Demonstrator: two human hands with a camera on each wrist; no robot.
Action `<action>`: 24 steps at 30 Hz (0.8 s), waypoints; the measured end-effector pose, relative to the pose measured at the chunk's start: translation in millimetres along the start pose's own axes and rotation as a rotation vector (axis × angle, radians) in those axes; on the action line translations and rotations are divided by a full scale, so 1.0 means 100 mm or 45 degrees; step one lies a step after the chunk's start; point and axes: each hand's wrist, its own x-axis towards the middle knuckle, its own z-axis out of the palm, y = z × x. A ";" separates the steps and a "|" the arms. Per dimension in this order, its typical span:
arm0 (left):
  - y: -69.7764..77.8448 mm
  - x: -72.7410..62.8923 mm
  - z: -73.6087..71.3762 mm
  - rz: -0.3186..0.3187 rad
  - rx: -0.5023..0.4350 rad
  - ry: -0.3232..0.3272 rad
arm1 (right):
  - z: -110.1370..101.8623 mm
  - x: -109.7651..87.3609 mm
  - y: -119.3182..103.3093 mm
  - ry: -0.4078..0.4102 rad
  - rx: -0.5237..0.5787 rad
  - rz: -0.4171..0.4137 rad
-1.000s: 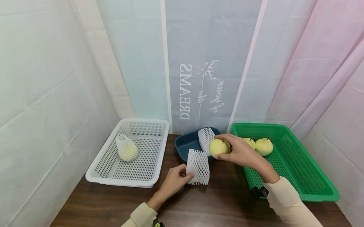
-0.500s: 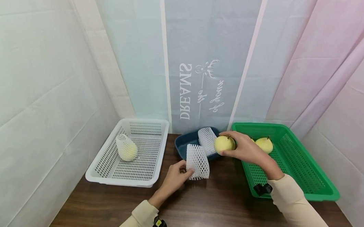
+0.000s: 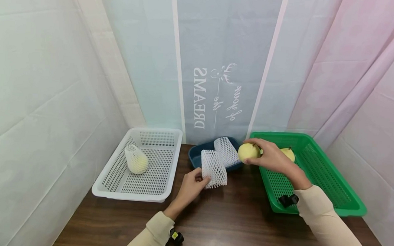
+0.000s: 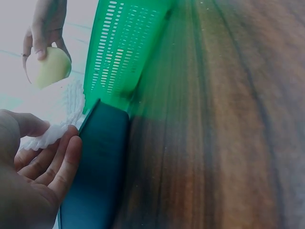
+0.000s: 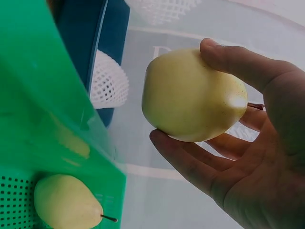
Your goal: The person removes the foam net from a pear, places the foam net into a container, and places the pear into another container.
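Observation:
My left hand [image 3: 191, 187] pinches the near edge of a white foam fruit net [image 3: 214, 169] between thumb and fingers, in front of a dark blue tray [image 3: 195, 160]. A second foam net [image 3: 227, 151] lies in that tray. With thumb and fingers round its sides, my right hand [image 3: 275, 157] grips a yellow-green pear [image 3: 249, 151] between the tray and the green basket [image 3: 318, 174]. The right wrist view shows the held pear [image 5: 190, 98] on its side, its stem toward the palm. Another pear [image 5: 69, 202] sits in the green basket below it.
At the left stands a white basket [image 3: 172, 166] with a pear in a foam net [image 3: 136, 160] inside. A printed cloth [image 3: 221, 35] hangs behind the brown wooden table [image 3: 225, 224], and pale cloth walls [image 3: 43, 111] close both sides.
My right hand has carried the pear to the right and slightly away from me, over the near-left part of the green basket. My left hand has lifted the foam net slightly farther from me.

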 end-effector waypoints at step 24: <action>0.05 0.22 0.05 -0.046 -0.082 0.075 | -0.08 -0.01 0.24 0.010 -0.017 0.109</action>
